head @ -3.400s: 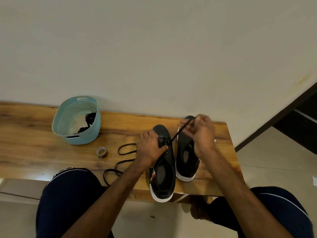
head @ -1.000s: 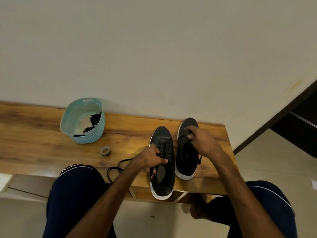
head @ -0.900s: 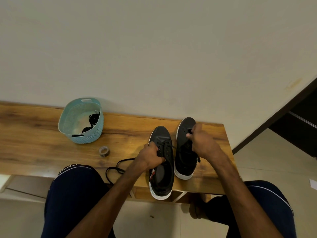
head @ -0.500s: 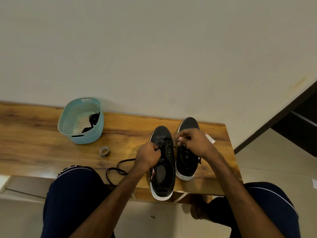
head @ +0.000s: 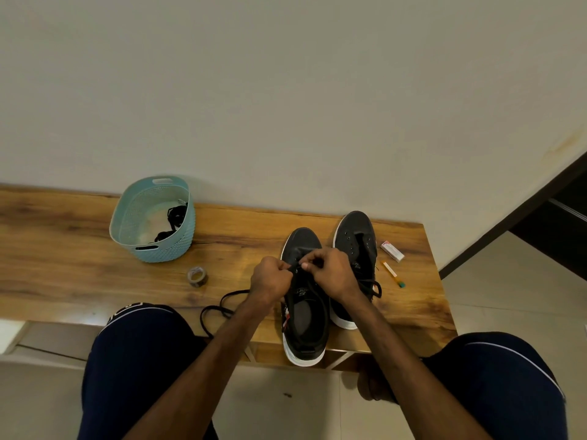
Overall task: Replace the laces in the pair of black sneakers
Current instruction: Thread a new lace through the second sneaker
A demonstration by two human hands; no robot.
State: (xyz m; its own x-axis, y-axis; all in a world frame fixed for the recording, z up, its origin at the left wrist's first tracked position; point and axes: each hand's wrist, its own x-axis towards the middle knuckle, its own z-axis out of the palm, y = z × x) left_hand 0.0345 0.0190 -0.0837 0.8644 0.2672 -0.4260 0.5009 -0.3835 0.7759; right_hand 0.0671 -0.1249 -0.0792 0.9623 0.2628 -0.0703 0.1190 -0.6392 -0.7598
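Two black sneakers with white soles stand side by side on the wooden bench (head: 95, 274). The left sneaker (head: 306, 325) sits nearer me, its heel over the bench's front edge; the right sneaker (head: 357, 239) stands farther back, its eyelets bare. My left hand (head: 270, 279) and my right hand (head: 330, 271) meet over the left sneaker's eyelets, each with fingers curled and pinching the black lace (head: 219, 308). The lace's loose length loops across the bench to the left and off the front edge.
A light blue basket (head: 127, 217) with black laces inside stands at the back left. A small tape roll (head: 197, 276) lies in front of it. Right of the shoes lie a small white box (head: 392, 250) and a thin stick (head: 393, 274). My knees flank the bench's front edge.
My right hand has come off the right sneaker and moved left to join my left hand over the left sneaker's eyelets. The loose lace on the bench has shifted slightly.
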